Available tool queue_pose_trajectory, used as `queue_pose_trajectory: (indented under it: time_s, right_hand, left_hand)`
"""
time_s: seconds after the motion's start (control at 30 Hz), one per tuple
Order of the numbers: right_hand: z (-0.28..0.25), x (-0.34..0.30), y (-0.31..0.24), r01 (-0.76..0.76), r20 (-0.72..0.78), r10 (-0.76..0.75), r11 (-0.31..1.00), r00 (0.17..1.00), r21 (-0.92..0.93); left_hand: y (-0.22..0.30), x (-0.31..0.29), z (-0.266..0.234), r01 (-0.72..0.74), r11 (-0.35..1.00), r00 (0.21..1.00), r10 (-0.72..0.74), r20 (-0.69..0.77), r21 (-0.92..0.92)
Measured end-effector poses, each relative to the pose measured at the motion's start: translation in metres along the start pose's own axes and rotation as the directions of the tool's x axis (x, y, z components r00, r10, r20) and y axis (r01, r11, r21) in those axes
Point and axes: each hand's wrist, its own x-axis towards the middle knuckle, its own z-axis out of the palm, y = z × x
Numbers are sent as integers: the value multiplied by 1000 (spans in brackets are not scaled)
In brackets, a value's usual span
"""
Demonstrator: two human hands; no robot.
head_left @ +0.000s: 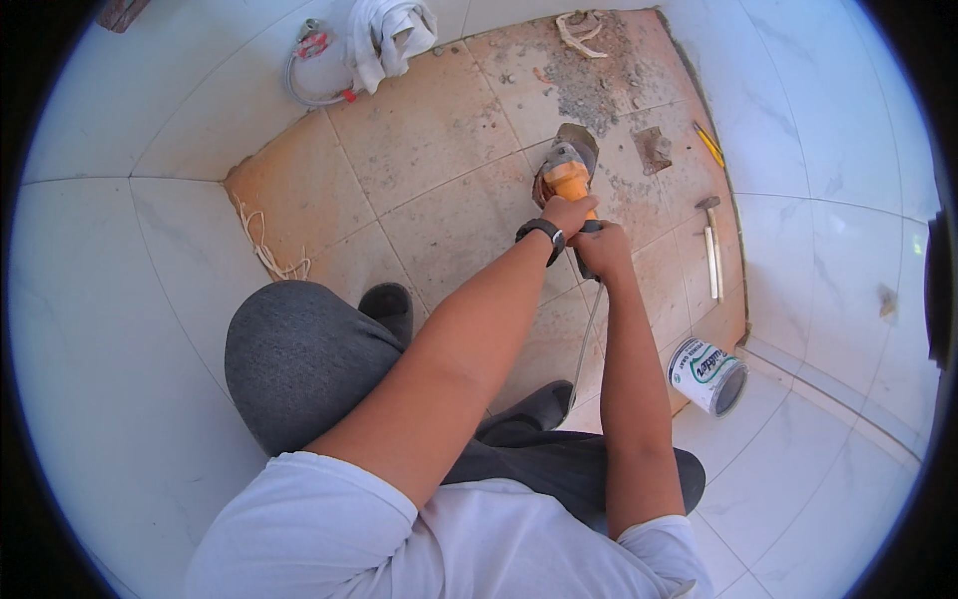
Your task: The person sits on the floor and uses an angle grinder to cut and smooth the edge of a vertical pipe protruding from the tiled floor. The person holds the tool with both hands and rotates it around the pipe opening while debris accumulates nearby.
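An angle grinder (569, 182) with an orange body is held low over the dusty brown floor tiles (429, 240). My left hand (570, 214), with a dark watch on its wrist, is closed around the grinder's body. Just behind it, my right hand (605, 250) grips the dark rear handle, and a cord (589, 344) trails from there toward my feet. At the grinder's front, a rounded guard (580, 143) shows. Whether the disc touches the tile or is turning, I cannot tell.
Grey rubble (589, 92) lies beyond the grinder, near a square hole (653, 150) in the tiles. Along the right wall are a yellow cutter knife (710, 145) and a hammer (709, 204). A paint bucket (711, 377) stands nearer. White cloth (389, 42) hangs at the far left.
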Motion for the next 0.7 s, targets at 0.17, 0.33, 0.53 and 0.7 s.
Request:
queue_pose_trajectory:
  time_s: [0.17, 0.33, 0.53, 0.7]
  right_hand:
    - [-3, 5, 12, 14, 6, -14, 999, 1000, 42]
    - [-20, -1, 16, 37, -113, -25, 993, 993, 110]
    - [-41, 0, 11, 14, -61, -11, 998, 998, 62]
    - [-31, 4, 12, -11, -28, 10, 1000, 1000, -13]
  left_hand:
    - [5, -13, 10, -25, 999, 999, 24, -44, -22]
    - [21, -14, 31, -193, 965, 980, 197, -7, 175]
    - [25, -10, 42, -90, 994, 994, 86, 68, 55]
    - [8, 3, 36, -62, 998, 997, 63, 38, -19]
